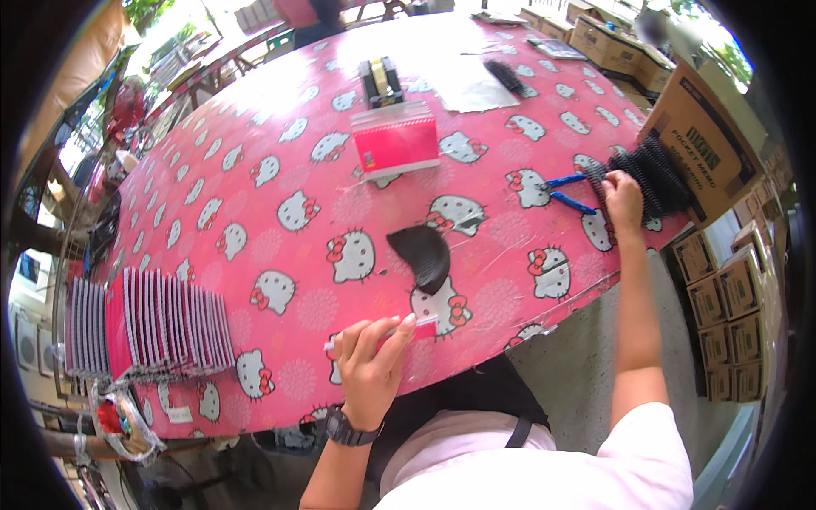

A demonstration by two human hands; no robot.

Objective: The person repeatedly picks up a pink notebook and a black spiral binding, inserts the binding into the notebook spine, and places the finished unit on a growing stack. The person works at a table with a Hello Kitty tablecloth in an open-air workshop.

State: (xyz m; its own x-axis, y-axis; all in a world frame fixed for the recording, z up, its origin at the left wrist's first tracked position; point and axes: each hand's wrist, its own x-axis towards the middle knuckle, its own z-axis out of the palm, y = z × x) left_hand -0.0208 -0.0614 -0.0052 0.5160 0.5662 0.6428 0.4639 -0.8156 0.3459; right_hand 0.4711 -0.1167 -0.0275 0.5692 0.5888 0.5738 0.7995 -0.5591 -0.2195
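Observation:
My left hand (pixel 370 361), a dark watch on its wrist, is closed around a thin pink-and-white notepad (pixel 425 328) at the table's near edge. The pad is seen nearly edge-on and partly hidden by the fingers. Out to the right, my right hand (pixel 625 200) pinches a black spiral coil (pixel 600 180) at the side of a heap of similar black coils (pixel 654 174). Blue-handled pliers (pixel 571 194) lie just left of those fingers. Between my hands, farther in, rests a dark curved piece (pixel 422 257) whose kind I cannot make out.
Upright spiral notebooks (pixel 170 327) stand packed at the left edge. A pink stack of pads (pixel 395 143) sits mid-table, before a black-and-yellow device (pixel 381 82). Beyond are a white sheet (pixel 472 87) and more coils (pixel 504 75). A cardboard box (pixel 701 140) borders the right side.

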